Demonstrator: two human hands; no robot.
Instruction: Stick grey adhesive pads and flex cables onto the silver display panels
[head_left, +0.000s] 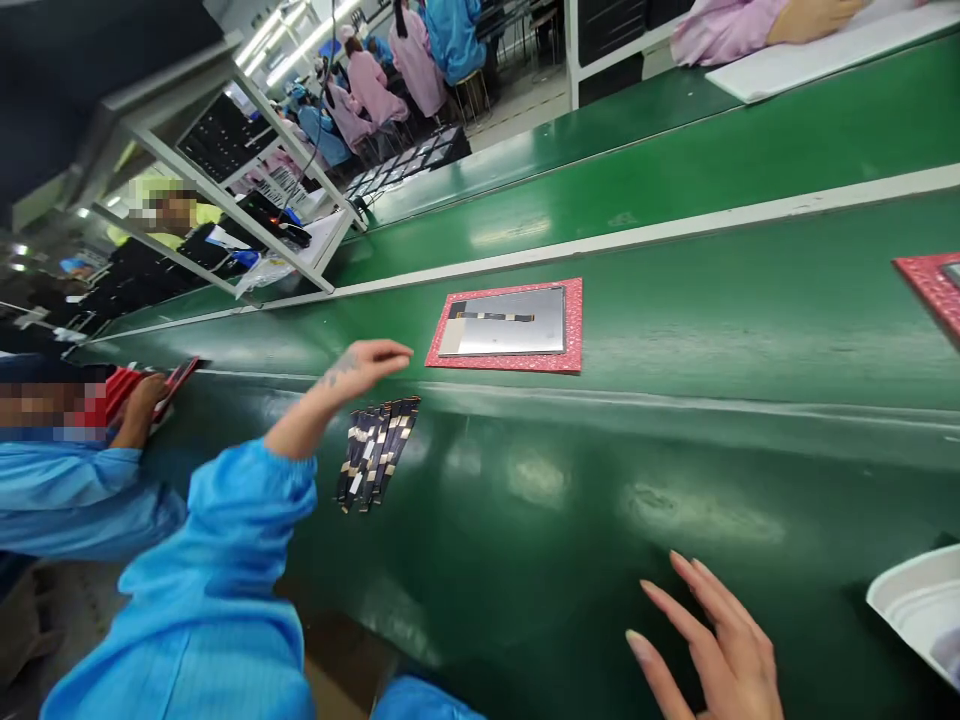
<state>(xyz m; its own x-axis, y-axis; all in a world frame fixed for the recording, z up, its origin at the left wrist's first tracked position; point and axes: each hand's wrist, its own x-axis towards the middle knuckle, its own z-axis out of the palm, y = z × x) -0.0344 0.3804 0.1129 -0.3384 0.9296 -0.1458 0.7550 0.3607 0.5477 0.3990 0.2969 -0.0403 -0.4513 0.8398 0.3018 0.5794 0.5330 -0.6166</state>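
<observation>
My left hand reaches out over the green surface with its fingers stretched, holding nothing. Just right of its fingertips lies a flat display panel with a silvery back, resting on a pink foam sheet. A dark ribbon cable stretches across the panel. Below my left wrist, several dark flex cables with tan and white patches lie fanned out side by side. At the lower right, my right hand hovers over the table, fingers spread and nothing in them.
Another pink sheet enters at the right edge, and a white tray stands lower right. A co-worker's hand is at the far left beside red material. A metal rack stands at the back left. Opposite, a pink sleeve rests near white sheets.
</observation>
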